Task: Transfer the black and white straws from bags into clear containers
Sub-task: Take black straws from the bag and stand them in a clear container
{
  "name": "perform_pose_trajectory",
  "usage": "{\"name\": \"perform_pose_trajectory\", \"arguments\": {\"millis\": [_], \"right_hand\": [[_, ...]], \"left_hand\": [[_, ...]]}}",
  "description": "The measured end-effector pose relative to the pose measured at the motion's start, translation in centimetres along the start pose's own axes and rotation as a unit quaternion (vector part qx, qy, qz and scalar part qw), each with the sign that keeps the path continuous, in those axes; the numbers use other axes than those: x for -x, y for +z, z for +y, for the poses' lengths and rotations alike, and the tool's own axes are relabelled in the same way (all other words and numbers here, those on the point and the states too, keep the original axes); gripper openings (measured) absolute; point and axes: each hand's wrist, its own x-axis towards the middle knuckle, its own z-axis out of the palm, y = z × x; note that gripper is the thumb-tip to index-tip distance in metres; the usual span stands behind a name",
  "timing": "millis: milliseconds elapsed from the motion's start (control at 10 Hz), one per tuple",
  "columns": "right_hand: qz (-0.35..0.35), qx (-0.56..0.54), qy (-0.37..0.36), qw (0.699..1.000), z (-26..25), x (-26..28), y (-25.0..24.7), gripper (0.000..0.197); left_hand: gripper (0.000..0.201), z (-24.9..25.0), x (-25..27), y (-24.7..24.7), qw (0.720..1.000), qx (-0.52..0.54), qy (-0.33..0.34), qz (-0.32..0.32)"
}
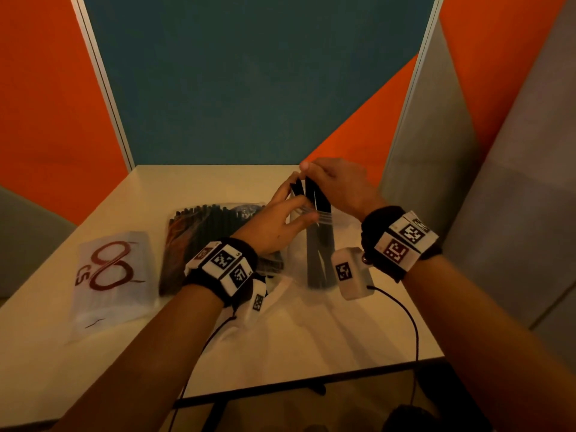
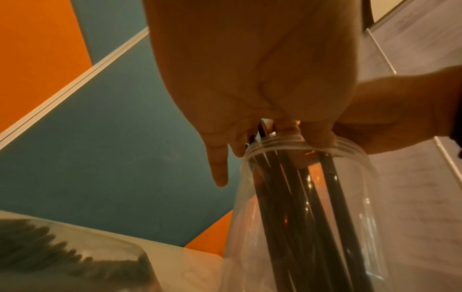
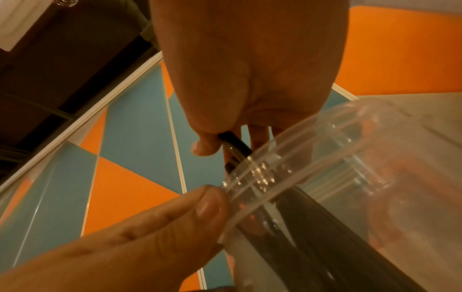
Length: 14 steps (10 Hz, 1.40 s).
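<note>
A clear plastic jar (image 1: 298, 254) stands upright on the table, with several black straws (image 1: 314, 263) standing in it and poking out of its mouth. My left hand (image 1: 296, 210) grips the jar at its threaded rim (image 2: 282, 142), thumb outside and fingers over the top. My right hand (image 1: 324, 179) hovers over the mouth and pinches the upper ends of the black straws (image 3: 235, 146) between thumb and fingers. In the right wrist view the left thumb (image 3: 207, 205) presses on the rim of the jar (image 3: 375, 158). The straw tips inside the right hand are hidden.
A plastic pack of more black straws (image 1: 212, 235) lies left of the jar. Further left lies a white bag with a red print (image 1: 109, 275). Partition walls close the table (image 1: 311, 344) at back and right. A black cable (image 1: 413, 322) hangs over the front edge.
</note>
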Motion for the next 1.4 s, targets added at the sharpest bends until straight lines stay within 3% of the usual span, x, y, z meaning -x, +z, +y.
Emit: {"name": "perform_pose_trajectory", "arguments": {"millis": [100, 200, 300, 400, 500, 600, 700, 800, 1000, 1100, 1200, 1300, 1400], "right_hand": [[0.036, -0.088, -0.004, 0.995, -0.8, 0.5, 0.1, 0.045], [0.044, -0.094, -0.004, 0.995, -1.4, 1.1, 0.1, 0.048], [0.127, -0.043, -0.045, 0.99, -2.7, 1.9, 0.4, 0.039], [0.161, -0.069, -0.086, 0.981, -5.3, 4.3, 1.5, 0.019], [-0.124, -0.006, -0.025, 0.992, -7.7, 7.5, 3.8, 0.018], [-0.351, 0.118, -0.01, 0.929, -8.0, 9.2, 7.7, 0.029], [-0.371, 0.17, 0.03, 0.913, -7.2, 8.6, 11.5, 0.032], [-0.344, 0.231, 0.084, 0.906, -6.1, 7.0, 14.5, 0.047], [-0.361, 0.301, 0.072, 0.88, -4.4, 4.6, 16.7, 0.06], [-0.432, 0.357, 0.077, 0.824, -4.1, 4.2, 17.8, 0.045], [-0.489, 0.725, -0.146, 0.462, -2.4, 1.7, 21.9, 0.036], [-0.442, 0.82, -0.194, 0.308, -2.9, 2.3, 23.7, 0.04], [-0.399, 0.82, 0.113, 0.395, -5.0, 2.6, 23.0, 0.046]], "left_hand": [[0.037, 0.6, 0.9, -0.4, 1.0, -0.004, 0.002, -0.003], [0.054, 0.8, 2.1, -1.4, 1.0, 0.006, 0.011, 0.021], [0.071, 0.2, 3.6, -2.8, 1.0, -0.011, -0.022, -0.015], [0.088, -1.0, 5.1, -3.4, 0.977, -0.075, -0.106, -0.171], [0.064, -1.6, 6.1, -3.6, 0.907, -0.25, -0.185, -0.283], [0.035, -2.2, 6.2, -4.2, 0.933, -0.247, -0.132, -0.226], [0.035, -2.3, 6.4, -4.8, 0.961, -0.175, -0.12, -0.178], [0.033, -2.1, 6.5, -4.8, 0.969, -0.164, -0.106, -0.15], [0.033, -1.6, 6.9, -4.7, 0.97, -0.164, -0.11, -0.142], [0.033, -1.7, 6.9, -4.6, 0.97, -0.15, -0.119, -0.149], [0.033, -2.0, 6.8, -4.5, 0.971, -0.143, -0.12, -0.151], [0.035, -2.6, 6.8, -4.7, 0.972, -0.13, -0.119, -0.155], [0.038, -2.8, 7.0, -4.9, 0.97, -0.113, -0.131, -0.168]]}}
